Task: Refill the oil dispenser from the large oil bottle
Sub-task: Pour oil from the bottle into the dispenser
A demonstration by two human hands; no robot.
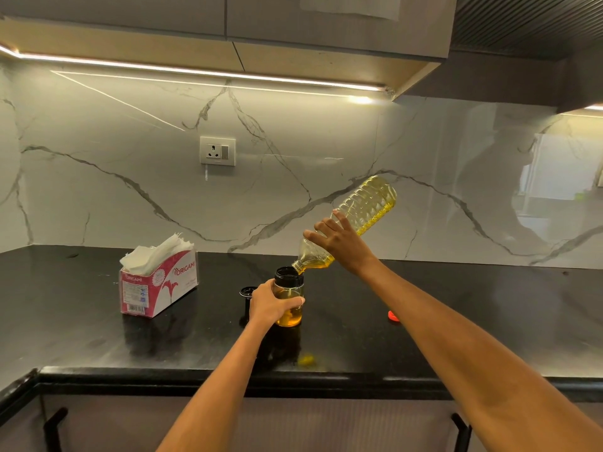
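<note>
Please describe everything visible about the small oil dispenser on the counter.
The oil dispenser is a small clear jar, glass or plastic, with a black collar and open top. It stands upright on the black counter, partly filled with golden oil. The left hand wraps it; the large oil bottle tips its mouth over the opening.

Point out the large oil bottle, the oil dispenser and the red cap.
large oil bottle [368,203]: head view, on its ribbed body.
oil dispenser [288,276]: head view, on its black collar.
red cap [394,316]: head view, on its top.
</note>
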